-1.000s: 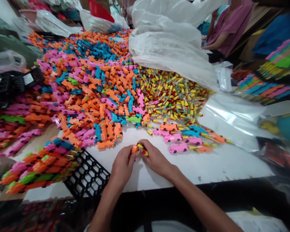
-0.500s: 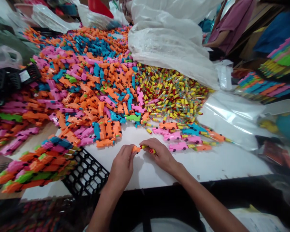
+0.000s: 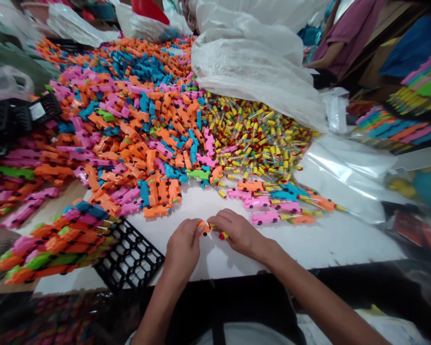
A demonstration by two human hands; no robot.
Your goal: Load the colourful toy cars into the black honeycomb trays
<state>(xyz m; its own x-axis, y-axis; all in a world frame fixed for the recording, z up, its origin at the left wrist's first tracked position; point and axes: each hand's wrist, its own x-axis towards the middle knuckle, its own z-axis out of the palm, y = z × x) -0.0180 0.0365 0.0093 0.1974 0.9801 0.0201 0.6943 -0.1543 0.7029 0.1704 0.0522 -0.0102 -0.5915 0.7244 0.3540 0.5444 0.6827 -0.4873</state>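
My left hand (image 3: pixel 182 247) pinches a small orange toy car (image 3: pixel 203 226) over the white table (image 3: pixel 330 242). My right hand (image 3: pixel 237 231) is closed round a thin yellow tube with a red cap (image 3: pixel 222 235), its tip meeting the orange car. Both hands touch at the fingertips near the table's front edge. A row of pink, blue and orange cars with tubes fitted (image 3: pixel 276 207) lies just beyond my right hand.
A big heap of orange, pink and blue toy cars (image 3: pixel 129 120) covers the left and back. Yellow and red tubes (image 3: pixel 255 139) are piled at centre right. Black grid tray (image 3: pixel 129 261) with stacked cars at front left. White plastic bags (image 3: pixel 251 62) behind; a person in purple (image 3: pixel 339 38) at back right.
My hands stay together on the orange car and tube. The tube's red end has come out from under my right hand's fingers. The view has shifted slightly.
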